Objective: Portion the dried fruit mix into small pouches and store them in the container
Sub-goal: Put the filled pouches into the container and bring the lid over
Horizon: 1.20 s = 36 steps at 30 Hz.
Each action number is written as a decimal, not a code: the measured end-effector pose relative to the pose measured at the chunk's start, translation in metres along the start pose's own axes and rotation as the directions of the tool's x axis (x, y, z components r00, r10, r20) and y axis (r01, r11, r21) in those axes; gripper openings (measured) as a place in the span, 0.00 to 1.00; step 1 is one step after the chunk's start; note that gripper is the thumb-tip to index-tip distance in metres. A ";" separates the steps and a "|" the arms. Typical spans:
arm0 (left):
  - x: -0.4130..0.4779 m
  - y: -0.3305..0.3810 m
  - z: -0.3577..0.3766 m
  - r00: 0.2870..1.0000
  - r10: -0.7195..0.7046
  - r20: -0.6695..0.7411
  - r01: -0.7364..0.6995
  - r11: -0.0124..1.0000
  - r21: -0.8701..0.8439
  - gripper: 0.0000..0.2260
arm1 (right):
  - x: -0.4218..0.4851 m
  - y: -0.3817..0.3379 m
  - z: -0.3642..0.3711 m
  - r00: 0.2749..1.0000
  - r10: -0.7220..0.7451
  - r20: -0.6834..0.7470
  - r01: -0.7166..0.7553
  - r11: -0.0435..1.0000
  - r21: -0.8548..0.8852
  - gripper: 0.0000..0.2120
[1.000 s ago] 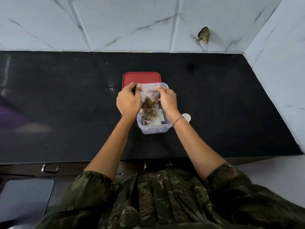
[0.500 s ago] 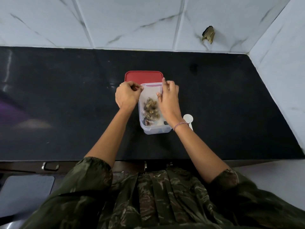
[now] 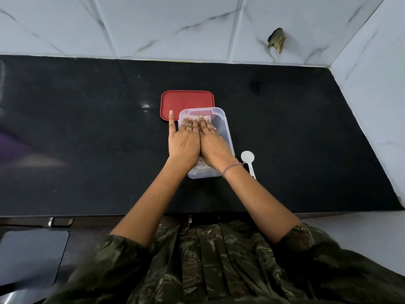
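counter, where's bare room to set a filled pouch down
The counter is bare left of the red lid and the left hand, and again right of the white spoon up to the side wall. Crowded: the middle, where that hand and the right hand lie flat in the clear container, the lid just behind.

A clear rectangular plastic container stands open near the middle of the black countertop, its long sides running from the front edge toward the tiled back edge. Inside lies a clear pouch, flat, with only its pale far end showing; the left hand and right hand press down on it side by side with straight fingers, hiding the dried fruit. The container's red lid lies flat just behind it toward the back edge, its near right corner seen through the clear wall. A white scoop rests beside the container's near right corner.
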<state>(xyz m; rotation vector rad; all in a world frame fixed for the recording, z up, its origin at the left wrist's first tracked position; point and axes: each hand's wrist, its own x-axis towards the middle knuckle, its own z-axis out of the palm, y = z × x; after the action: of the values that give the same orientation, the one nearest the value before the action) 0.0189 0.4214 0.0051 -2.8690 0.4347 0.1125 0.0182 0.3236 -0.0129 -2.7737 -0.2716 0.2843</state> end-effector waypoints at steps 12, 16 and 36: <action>0.008 0.002 -0.005 0.985 0.044 0.167 -0.071 0.984 0.162 0.31 | 0.009 0.009 0.005 0.992 0.025 0.122 -0.013 0.995 -0.101 0.35; 0.010 0.003 -0.001 0.983 0.049 0.175 -0.083 0.978 0.189 0.32 | 0.009 0.010 0.008 0.988 0.028 0.151 -0.012 0.994 -0.104 0.36; 0.032 -0.030 -0.020 0.914 -0.302 -0.270 0.106 0.822 -0.560 0.22 | 0.035 0.005 -0.069 0.946 0.022 -0.323 -0.007 0.999 0.045 0.16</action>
<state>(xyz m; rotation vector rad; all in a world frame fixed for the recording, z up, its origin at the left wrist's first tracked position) 0.0590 0.4353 0.0272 -3.4863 0.1538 -0.3872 0.0681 0.3057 0.0433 -2.7233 -0.1594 -0.1623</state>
